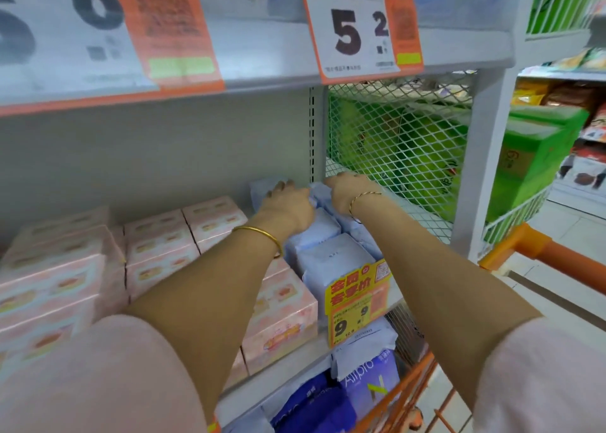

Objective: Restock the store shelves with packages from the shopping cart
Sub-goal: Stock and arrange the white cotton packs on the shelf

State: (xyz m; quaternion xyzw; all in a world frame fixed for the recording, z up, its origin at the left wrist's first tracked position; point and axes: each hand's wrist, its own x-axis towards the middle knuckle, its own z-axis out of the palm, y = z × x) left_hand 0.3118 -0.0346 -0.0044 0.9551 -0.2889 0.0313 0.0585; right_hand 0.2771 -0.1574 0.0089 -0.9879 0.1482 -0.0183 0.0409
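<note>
Pale blue soft packages [331, 255] stand in a row running back along the right end of the grey shelf [288, 360]. Both arms reach deep into the shelf. My left hand [288, 203] lies on top of the rearmost blue packages, fingers spread over them. My right hand [347, 190] rests on the same packages next to the mesh side wall, fingers curved over the top edge. The orange shopping cart [403, 396] below holds more blue and purple packages [367, 370].
Pink boxes [157, 249] fill the shelf's left and middle. A yellow price tag [357, 301] hangs at the shelf front. A white mesh panel [403, 144] closes the right end, green goods behind it. Large price signs hang from the shelf above.
</note>
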